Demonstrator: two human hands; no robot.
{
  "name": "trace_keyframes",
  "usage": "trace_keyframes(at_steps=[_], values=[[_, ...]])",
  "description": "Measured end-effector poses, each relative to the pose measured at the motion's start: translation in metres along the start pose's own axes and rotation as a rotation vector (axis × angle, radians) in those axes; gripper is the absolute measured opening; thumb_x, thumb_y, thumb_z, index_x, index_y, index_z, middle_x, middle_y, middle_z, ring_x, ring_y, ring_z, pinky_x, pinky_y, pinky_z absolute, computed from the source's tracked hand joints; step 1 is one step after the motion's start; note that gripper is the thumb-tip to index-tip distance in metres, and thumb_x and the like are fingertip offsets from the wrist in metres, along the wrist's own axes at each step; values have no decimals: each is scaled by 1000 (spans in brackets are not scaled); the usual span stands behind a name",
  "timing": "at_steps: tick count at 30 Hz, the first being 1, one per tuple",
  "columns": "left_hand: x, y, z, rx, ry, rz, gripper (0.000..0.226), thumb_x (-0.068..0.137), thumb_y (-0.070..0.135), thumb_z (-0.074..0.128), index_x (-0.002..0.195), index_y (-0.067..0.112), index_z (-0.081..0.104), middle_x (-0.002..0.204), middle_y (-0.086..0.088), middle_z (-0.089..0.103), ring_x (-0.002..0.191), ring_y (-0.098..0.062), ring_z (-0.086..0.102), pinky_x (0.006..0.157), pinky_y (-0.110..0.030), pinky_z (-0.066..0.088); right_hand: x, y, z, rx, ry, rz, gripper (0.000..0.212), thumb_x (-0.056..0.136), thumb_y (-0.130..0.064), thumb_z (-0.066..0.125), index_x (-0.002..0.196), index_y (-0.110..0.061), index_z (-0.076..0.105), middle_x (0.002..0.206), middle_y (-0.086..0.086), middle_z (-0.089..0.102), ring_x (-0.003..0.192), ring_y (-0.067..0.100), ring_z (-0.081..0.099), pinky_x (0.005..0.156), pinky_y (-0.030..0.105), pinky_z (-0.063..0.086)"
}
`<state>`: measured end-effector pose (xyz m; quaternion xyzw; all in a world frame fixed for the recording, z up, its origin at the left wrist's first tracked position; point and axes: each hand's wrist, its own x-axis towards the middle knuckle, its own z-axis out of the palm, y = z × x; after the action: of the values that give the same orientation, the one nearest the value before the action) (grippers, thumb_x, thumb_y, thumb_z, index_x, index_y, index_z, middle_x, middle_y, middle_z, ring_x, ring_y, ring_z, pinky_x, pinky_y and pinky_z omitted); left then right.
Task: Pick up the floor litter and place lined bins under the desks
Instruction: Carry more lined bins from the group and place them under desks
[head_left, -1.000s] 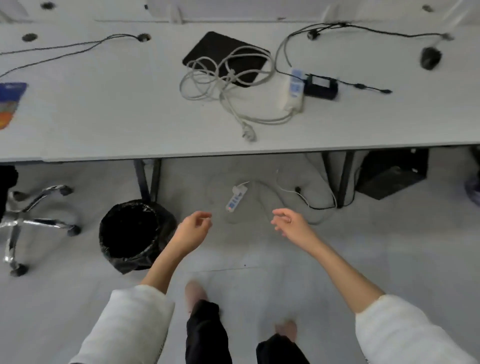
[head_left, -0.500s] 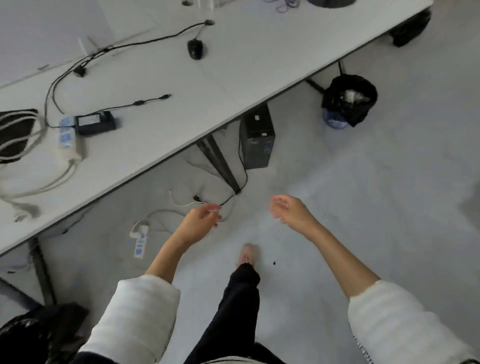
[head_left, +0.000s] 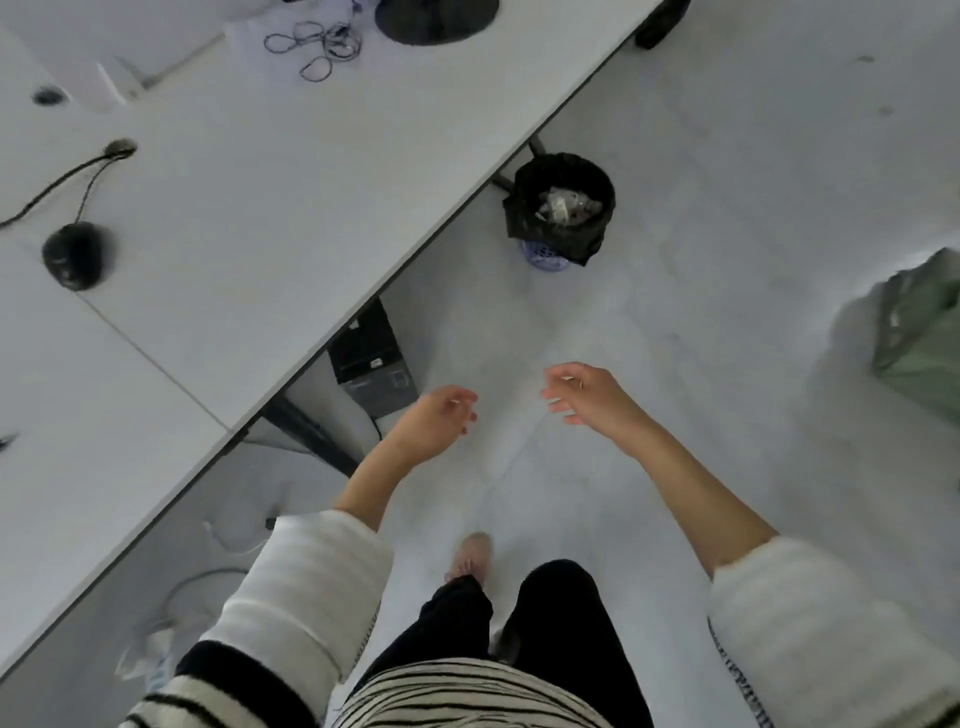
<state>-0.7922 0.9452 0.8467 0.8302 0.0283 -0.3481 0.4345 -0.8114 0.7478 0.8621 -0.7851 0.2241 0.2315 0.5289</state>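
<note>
The person is turning to their right and walking along the desk (head_left: 270, 218); a second ago they were facing it square on, with a lined bin to their left, and that bin is now out of view. The desk is now running diagonally across the view, and a different bin (head_left: 563, 208), lined in black and holding pale litter, is coming up ahead, standing at the desk's edge rather than tucked fully beneath. A green bag (head_left: 924, 343) is showing at the right edge, well apart from it. A dark computer tower (head_left: 371, 358) is sitting under the desk, near the left hand. Left hand (head_left: 434, 421) and right hand (head_left: 584, 395) are hanging apart, fingers loosely curled, holding nothing, as before. Judgement: the first bin is done with; the person is heading for the next bin.
</note>
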Motion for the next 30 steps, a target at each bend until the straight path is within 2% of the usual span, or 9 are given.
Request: trace_keyframes(at_steps=[3, 5, 12, 15, 17, 19, 24, 27, 30], values=[[54, 49, 8, 16, -19, 37, 32, 99, 13, 37, 123, -2, 52, 115, -19, 62, 73, -17, 55, 54, -7, 42, 42, -4, -56, 70, 32, 45, 24, 94, -18, 52, 117, -13, 57, 101, 7, 63, 88, 20, 59, 82, 32, 46], [104, 90, 20, 22, -41, 18, 33, 99, 12, 37, 124, -4, 52, 105, -15, 59, 66, -10, 52, 48, -4, 40, 83, -6, -107, 119, 43, 86, 26, 93, -19, 53, 119, -14, 56, 103, 6, 63, 89, 19, 58, 83, 31, 46], [265, 239, 70, 96, -70, 1, 33, 100, 14, 36, 123, 0, 53, 109, -17, 61, 86, -22, 54, 54, -11, 38, 214, -16, -280, 146, 52, 153, 17, 95, -21, 50, 111, -16, 56, 103, 7, 63, 89, 19, 59, 81, 30, 45], [329, 314, 91, 131, -93, 18, 33, 100, 16, 37, 124, 2, 53, 118, -19, 62, 87, -21, 54, 57, -14, 39, 267, -30, -366, 144, 87, 169, 22, 94, -19, 52, 114, -14, 58, 101, 7, 63, 86, 20, 59, 72, 26, 45], [359, 354, 97, 134, -99, 11, 33, 100, 19, 36, 125, 5, 52, 120, -16, 62, 88, -20, 55, 69, -21, 41, 297, -43, -410, 155, 117, 180, 18, 94, -19, 50, 109, -14, 58, 100, 8, 63, 85, 21, 58, 65, 23, 44], [393, 390, 104, 118, -103, 12, 34, 100, 20, 36, 126, 6, 51, 120, -14, 62, 90, -20, 56, 76, -26, 40, 330, -58, -451, 141, 116, 175, 21, 94, -20, 49, 112, -13, 59, 102, 8, 64, 86, 21, 59, 69, 25, 45], [499, 484, 120, 51, -116, 18, 35, 100, 22, 36, 128, 8, 50, 121, -12, 62, 91, -17, 57, 79, -25, 42, 435, -94, -550, 118, 111, 155, 25, 95, -22, 47, 115, -11, 59, 105, 8, 65, 89, 20, 61, 88, 37, 51], [581, 543, 122, 1, -94, 35, 34, 100, 21, 36, 127, 8, 51, 120, -13, 62, 89, -18, 57, 81, -27, 44, 516, -126, -606, 121, 86, 126, 25, 95, -22, 48, 115, -11, 59, 101, 7, 64, 87, 20, 60, 72, 27, 49], [658, 603, 117, -38, -75, 49, 32, 99, 20, 38, 124, 7, 53, 120, -16, 62, 78, -15, 56, 64, -19, 42, 590, -164, -660, 133, 87, 120, 13, 95, -20, 49, 103, -15, 58, 98, 8, 63, 76, 18, 57, 62, 22, 44]])
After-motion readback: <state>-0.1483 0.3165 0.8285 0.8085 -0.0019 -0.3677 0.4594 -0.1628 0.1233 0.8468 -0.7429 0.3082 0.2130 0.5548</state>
